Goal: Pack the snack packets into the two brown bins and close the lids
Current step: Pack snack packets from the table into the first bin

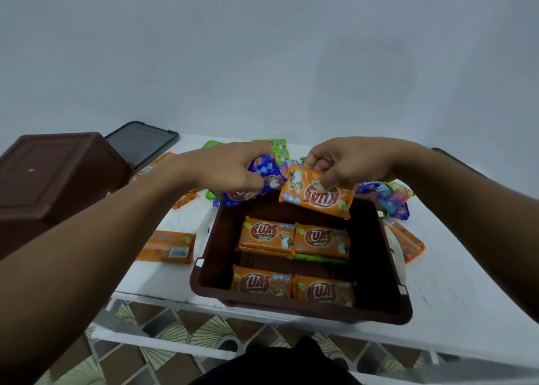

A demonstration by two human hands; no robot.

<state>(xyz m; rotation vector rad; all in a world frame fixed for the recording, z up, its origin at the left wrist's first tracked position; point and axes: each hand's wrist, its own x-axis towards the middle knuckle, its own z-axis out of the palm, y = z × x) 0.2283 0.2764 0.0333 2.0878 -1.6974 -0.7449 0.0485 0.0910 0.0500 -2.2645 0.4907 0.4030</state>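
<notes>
Both arms reach forward over the table (437,282). The left hand (227,168) curls its fingers round a blue packet (272,180), which the hand half hides. The right hand (347,163) pinches an orange packet (318,199) between thumb and fingers, above the far edge of the open brown bin (215,256), where four orange packets (265,236) lie flat. A second brown bin (52,174), far left, is cut off by the frame.
</notes>
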